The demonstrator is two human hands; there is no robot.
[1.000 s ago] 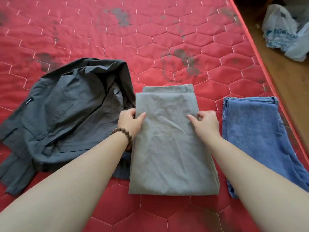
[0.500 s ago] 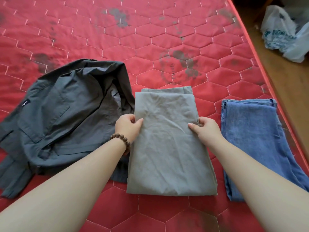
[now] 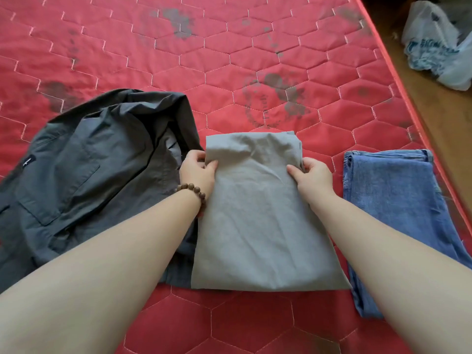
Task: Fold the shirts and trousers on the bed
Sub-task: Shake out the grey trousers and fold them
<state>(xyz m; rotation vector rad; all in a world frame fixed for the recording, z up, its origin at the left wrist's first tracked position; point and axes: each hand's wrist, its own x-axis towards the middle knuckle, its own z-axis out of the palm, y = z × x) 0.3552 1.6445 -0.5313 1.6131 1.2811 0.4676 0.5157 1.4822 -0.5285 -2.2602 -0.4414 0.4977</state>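
I hold the folded light-grey cotton trousers, lying mid-bed on the red quilted mattress, with both grips pinching the far side edges: left hand, right hand. To fold well, I should lift both corners evenly, keep edges aligned, and bring them towards the near hem.

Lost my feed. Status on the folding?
Both hands grip grey trousers, mid-fold. Jeans folded. Dark shirt unfolded, under the trousers' left edge.
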